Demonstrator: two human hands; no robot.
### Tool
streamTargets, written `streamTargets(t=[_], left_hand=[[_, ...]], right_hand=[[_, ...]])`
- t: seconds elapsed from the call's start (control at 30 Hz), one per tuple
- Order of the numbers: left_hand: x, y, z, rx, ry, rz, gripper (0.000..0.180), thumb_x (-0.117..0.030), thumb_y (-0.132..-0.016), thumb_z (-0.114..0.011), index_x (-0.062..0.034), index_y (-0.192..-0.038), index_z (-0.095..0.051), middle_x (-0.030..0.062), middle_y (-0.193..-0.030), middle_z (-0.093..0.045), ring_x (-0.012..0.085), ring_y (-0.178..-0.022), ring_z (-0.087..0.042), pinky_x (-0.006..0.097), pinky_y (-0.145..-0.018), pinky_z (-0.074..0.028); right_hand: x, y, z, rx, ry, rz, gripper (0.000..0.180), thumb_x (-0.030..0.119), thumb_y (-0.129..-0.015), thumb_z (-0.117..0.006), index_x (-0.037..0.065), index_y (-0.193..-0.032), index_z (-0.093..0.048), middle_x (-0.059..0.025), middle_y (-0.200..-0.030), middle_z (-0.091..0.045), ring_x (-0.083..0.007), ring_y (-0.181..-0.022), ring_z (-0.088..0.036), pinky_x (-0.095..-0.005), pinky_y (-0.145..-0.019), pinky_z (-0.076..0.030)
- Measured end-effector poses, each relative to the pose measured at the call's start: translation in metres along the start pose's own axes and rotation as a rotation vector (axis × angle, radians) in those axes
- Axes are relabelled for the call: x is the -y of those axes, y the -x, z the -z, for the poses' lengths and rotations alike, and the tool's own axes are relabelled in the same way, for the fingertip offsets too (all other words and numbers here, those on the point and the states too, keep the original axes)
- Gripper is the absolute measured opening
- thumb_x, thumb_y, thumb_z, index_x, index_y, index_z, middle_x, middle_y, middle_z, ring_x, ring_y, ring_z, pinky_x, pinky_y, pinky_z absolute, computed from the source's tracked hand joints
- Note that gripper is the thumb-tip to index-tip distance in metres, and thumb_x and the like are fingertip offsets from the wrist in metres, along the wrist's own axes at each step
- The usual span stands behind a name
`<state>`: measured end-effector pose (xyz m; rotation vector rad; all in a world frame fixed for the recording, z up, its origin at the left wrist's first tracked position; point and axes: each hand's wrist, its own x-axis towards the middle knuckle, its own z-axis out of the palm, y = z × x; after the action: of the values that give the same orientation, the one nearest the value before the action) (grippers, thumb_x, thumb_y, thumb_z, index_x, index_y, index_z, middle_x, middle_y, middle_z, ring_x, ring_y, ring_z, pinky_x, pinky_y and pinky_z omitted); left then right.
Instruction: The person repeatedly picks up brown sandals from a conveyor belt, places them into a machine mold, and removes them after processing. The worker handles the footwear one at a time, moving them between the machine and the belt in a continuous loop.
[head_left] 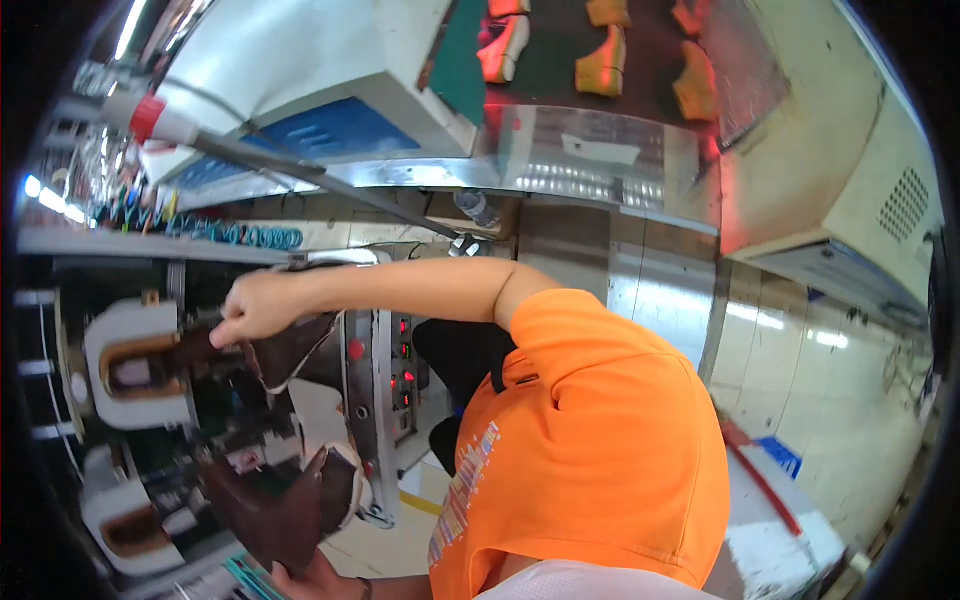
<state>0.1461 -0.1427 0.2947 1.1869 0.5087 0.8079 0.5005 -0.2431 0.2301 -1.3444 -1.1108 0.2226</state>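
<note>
My right arm, in an orange sleeve, reaches left across the view. Its hand (258,308) is closed on a dark brown leather boot upper (290,352) at the machine's upper station. That station has a white U-shaped holder (137,405) with a brown-lined opening. At the lower edge my left hand (312,580) grips a second dark brown boot upper (270,515), whose pale lining shows at one edge. My left fingers are partly hidden behind the leather. A second white holder (105,500) lies left of that upper.
A panel with red-lit buttons (404,380) runs along the machine's near side. Beyond, a conveyor (650,60) carries several yellowish shoe pieces (600,68) under red light. A grey pole (290,165) crosses the upper left. A pale cabinet (850,190) stands at right, and a red bar (765,490) lies lower right.
</note>
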Motion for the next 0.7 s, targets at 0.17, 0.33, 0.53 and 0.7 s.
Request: streamTargets(t=[0.17, 0.33, 0.53, 0.7], left_hand=[[0.017, 0.040, -0.020, -0.281, 0.250, -0.059, 0.055, -0.026, -0.080, -0.058, 0.0013, -0.124, -0.038, 0.0167, -0.129, -0.038, 0.0251, -0.113, -0.045, 0.041, -0.097, -0.036], [0.063, 0.040, 0.024, -0.118, 0.034, 0.062, 0.044, -0.027, -0.084, -0.049, 0.0012, -0.117, -0.045, 0.0174, -0.122, -0.046, 0.0250, -0.109, -0.047, 0.041, -0.095, -0.036], [0.073, -0.011, -0.045, 0.282, 0.192, 0.233, 0.053, -0.006, -0.073, -0.056, 0.0007, -0.123, -0.040, 0.0093, -0.118, -0.049, 0.0189, -0.107, -0.048, 0.033, -0.091, -0.039], [0.117, -0.055, -0.113, 0.521, 0.339, 0.439, 0.040, -0.014, -0.083, -0.051, -0.0018, -0.119, -0.043, 0.0076, -0.113, -0.051, 0.0170, -0.103, -0.050, 0.035, -0.088, -0.042]], right_hand=[[-0.105, 0.009, -0.175, 0.719, 0.087, 0.364, 0.054, 0.051, -0.082, -0.049, 0.000, -0.074, -0.061, -0.0180, -0.071, -0.059, -0.0280, -0.069, -0.057, -0.0393, -0.065, -0.043], [-0.101, 0.077, -0.128, 0.740, -0.346, -0.265, 0.045, 0.040, -0.085, -0.050, 0.003, -0.110, -0.056, -0.0092, -0.108, -0.058, -0.0184, -0.100, -0.053, -0.0316, -0.087, -0.042], [0.004, 0.137, -0.007, 0.507, -0.723, -0.377, 0.087, 0.064, -0.076, -0.046, 0.006, -0.136, -0.021, -0.0168, -0.134, -0.031, -0.0281, -0.120, -0.037, -0.0408, -0.097, -0.032], [0.109, 0.173, 0.048, 0.378, 0.035, -0.266, 0.081, 0.037, -0.069, -0.066, 0.007, -0.132, -0.026, -0.0194, -0.132, -0.031, -0.0300, -0.112, -0.040, -0.0361, -0.089, -0.036]])
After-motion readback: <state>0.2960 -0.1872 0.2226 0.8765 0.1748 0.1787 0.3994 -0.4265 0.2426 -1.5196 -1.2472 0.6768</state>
